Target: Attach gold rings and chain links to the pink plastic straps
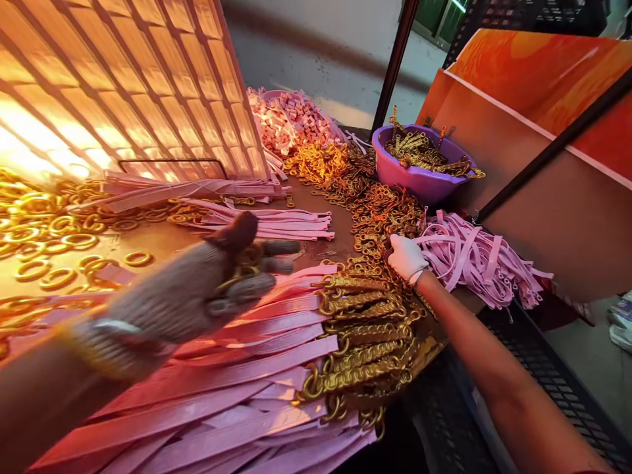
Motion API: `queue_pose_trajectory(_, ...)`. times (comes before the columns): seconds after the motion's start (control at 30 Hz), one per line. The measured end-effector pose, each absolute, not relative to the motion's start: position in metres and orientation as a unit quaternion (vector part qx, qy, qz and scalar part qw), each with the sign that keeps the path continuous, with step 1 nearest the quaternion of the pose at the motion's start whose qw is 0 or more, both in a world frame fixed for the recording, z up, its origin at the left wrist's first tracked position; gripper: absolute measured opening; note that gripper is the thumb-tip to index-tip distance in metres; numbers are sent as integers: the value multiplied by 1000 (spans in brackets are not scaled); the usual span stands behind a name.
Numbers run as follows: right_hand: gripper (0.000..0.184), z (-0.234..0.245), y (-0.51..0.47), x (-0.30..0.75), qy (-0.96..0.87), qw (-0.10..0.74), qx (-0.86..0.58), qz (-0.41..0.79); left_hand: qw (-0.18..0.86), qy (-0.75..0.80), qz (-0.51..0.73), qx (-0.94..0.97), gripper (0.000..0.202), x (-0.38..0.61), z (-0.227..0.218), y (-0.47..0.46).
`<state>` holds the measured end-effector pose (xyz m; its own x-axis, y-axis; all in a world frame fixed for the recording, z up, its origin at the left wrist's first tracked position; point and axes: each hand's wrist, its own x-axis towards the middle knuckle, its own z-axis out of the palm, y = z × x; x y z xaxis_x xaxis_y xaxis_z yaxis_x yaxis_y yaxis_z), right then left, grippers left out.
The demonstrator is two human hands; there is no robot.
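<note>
My left hand (212, 283), in a grey knitted glove with dark fingertips, is raised over the table with its fingers partly curled. Several small gold rings (241, 268) show between its thumb and fingers. Below it lie pink straps (237, 388), side by side, with gold chains (370, 349) and rings at their right ends. My right hand (406, 258), in a white glove, is closed at the edge of a heap of short gold chains (372, 227). Its fingertips are turned away, so what they grip is hidden.
Loose gold rings (59, 243) spread across the left, before a brightly lit ribbed panel (123, 85). A purple basin (419, 181) of chains stands behind my right hand. Pink strap bundles (478, 257) lie beside it. Small pink pieces (301, 122) are heaped at the back.
</note>
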<state>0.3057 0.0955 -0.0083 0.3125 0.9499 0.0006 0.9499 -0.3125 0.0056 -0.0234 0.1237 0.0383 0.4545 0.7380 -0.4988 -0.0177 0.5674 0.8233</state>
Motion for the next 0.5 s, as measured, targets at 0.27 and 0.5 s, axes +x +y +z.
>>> queue_pose_trajectory(0.27,31,-20,106,287,564,17,825,-24,851,382,263,246,34,2,27,126)
queue_pose_trajectory(0.5,29,-17,97,293,585,-116,801,-62,837,398,266,266,19,2,17,121)
